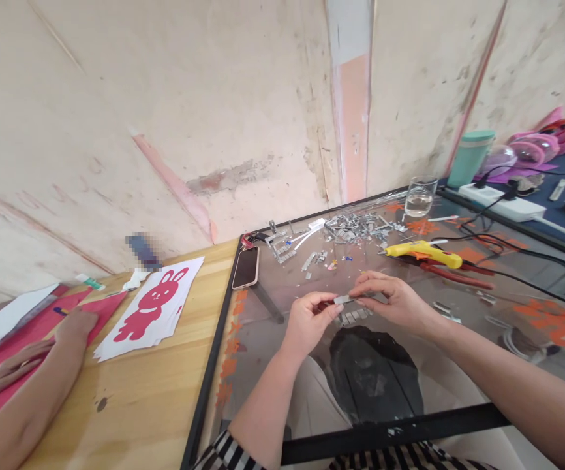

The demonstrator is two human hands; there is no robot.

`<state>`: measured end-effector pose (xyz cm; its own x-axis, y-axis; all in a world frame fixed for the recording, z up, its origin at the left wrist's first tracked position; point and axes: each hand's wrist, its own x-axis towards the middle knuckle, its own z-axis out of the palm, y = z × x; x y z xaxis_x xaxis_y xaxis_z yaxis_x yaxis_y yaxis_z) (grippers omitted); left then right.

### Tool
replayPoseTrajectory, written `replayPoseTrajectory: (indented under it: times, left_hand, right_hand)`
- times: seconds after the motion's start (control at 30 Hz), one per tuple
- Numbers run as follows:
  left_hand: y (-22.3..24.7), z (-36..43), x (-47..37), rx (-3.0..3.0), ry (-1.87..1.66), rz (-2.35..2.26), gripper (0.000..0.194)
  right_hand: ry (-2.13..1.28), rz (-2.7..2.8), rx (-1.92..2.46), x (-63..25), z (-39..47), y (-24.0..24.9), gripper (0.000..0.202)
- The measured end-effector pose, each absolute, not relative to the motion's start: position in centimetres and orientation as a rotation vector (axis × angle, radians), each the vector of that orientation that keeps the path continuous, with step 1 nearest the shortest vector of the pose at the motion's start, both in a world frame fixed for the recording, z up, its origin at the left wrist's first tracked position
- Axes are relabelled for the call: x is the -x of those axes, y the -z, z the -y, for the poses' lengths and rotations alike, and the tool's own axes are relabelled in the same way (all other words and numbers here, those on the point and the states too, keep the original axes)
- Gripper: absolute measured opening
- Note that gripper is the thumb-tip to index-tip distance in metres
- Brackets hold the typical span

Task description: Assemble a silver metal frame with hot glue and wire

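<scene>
Two-handed handling of a small metal piece [342,299], held at fingertip height over the glass tabletop [306,282], nearer the person than the heap of metal parts [361,227]. Good practice here, as judged from the view, is to support the piece from both ends at once, keep its flat face turned up to the eye, and apply only light, even pressure; thin stock of this kind would probably bend or slip if one side were squeezed harder. Working clear of the heap also seems wise, since a dropped piece could easily be lost among its neighbours. The left hand [309,320] pinches the near-left end between thumb and index finger, the remaining fingers curled — its forearm rises steeply from the lower edge. The right hand [396,299] closes thumb and forefinger on the opposite end, the wrist low and the forearm slanting in from the right; whether a second small part lies within this pinch cannot be told. Just below the fingers is a grey segmented strip [355,317]. The yellow glue gun [427,252] lies beyond the right hand, untouched.
</scene>
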<state>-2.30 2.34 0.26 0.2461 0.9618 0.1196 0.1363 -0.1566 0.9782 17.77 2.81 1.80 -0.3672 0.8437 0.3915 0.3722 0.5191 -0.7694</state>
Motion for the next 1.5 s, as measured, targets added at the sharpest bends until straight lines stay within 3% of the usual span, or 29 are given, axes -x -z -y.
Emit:
replayPoseTrajectory:
  times: [0.23,0.63,1.03,1.2,1.5]
  left_hand:
    - [-0.2,-2.3,2.3,-1.551,-1.041,-1.081,0.028]
    - [0.0,-2.3,2.3,-1.574,-1.032,-1.079,0.027]
    - [0.4,-2.3,2.3,-1.57,-0.983,-1.079,0.026]
    - [-0.4,-2.1,2.4,-1.604,-1.017,-1.076,0.023]
    - [-1.5,-2.1,2.6,-1.143,-1.074,-0.912,0.031]
  right_hand:
    - [-1.129,1.759,1.084,-18.3,-2.9,-2.1,0.025]
    - [-0.658,2.056,0.946,-17.5,-2.4,-2.0,0.017]
    - [-0.547,2.107,0.953,-17.7,-2.5,-1.4,0.018]
    - [-0.773,1.962,1.054,-17.6,-2.4,-1.8,0.019]
    - [-1.588,1.127,0.981,-18.1,-3.1,-1.0,0.024]
